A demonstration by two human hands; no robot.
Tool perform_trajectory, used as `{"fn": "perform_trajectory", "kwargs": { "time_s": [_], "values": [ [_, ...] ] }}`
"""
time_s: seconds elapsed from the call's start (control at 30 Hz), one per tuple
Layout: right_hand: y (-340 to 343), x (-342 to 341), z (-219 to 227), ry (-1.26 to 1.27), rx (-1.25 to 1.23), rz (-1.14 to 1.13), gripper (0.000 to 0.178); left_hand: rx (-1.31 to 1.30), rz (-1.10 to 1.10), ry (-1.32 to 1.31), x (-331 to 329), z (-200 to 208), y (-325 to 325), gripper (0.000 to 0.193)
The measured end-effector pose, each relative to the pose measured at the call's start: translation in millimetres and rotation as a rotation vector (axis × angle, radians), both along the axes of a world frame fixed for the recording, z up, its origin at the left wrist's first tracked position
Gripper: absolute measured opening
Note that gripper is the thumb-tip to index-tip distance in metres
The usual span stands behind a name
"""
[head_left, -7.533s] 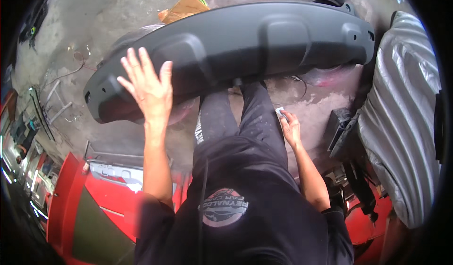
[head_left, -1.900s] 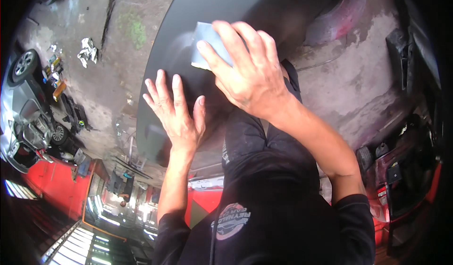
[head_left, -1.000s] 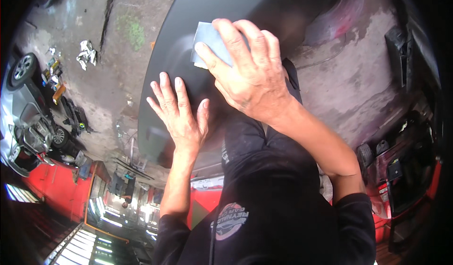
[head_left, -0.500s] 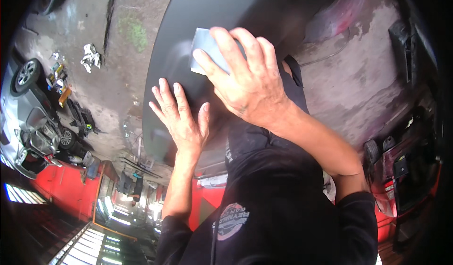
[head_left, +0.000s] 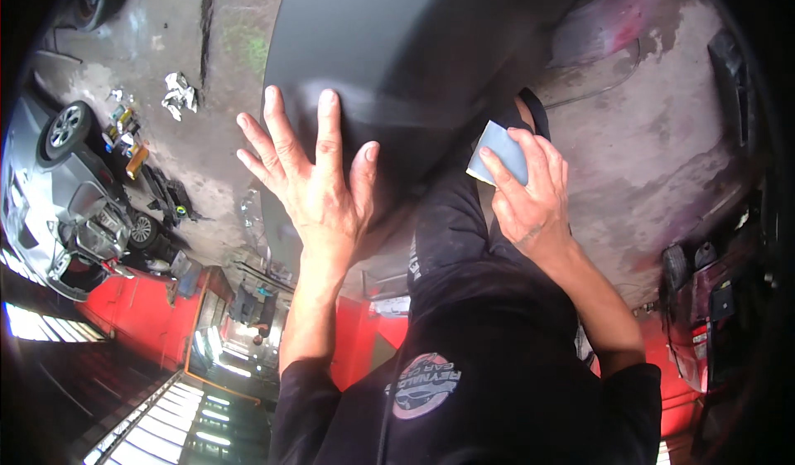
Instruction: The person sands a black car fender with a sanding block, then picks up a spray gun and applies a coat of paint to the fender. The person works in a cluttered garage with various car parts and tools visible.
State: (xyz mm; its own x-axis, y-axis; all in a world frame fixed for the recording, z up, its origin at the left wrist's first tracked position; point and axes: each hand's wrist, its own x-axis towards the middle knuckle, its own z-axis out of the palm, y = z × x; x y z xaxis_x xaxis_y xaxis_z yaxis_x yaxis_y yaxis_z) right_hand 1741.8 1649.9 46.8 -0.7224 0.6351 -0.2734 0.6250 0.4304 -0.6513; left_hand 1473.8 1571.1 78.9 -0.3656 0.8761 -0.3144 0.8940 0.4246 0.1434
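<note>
A large matte dark-grey car body panel with a curved left edge fills the upper middle. My left hand is open over its left part, fingers spread and palm down. Whether the fingertips touch the surface I cannot tell. Off the panel to the right, in front of my leg, my right hand grips a blue-grey rectangular sanding pad with a pale edge. The thumb side of the hand lies across the pad's face, and its other face is hidden.
A silver car with an opened-up front stands at the far left, beside small bottles and tools. Crumpled white paper lies on the stained concrete floor. A dark red vehicle part sits at the right.
My right hand has drawn the sanding pad off the panel, down and to the right. My left hand has slid a little up and right, its fingers spread wider.
</note>
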Motion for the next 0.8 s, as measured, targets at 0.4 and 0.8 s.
{"fn": "perform_trajectory", "kwargs": {
  "time_s": [0.4, 0.8],
  "values": [
    [-4.8, 26.1, -14.6, -0.038, -0.07, -0.026, 0.051, -0.033, -0.03, -0.003, 20.5, 11.9, 1.3, 0.061],
    [-3.0, 31.6, -15.5, -0.051, -0.09, -0.026, 0.049, -0.005, -0.018, -0.026, 29.7, 2.5, 6.4, 0.071]
  ]
}}
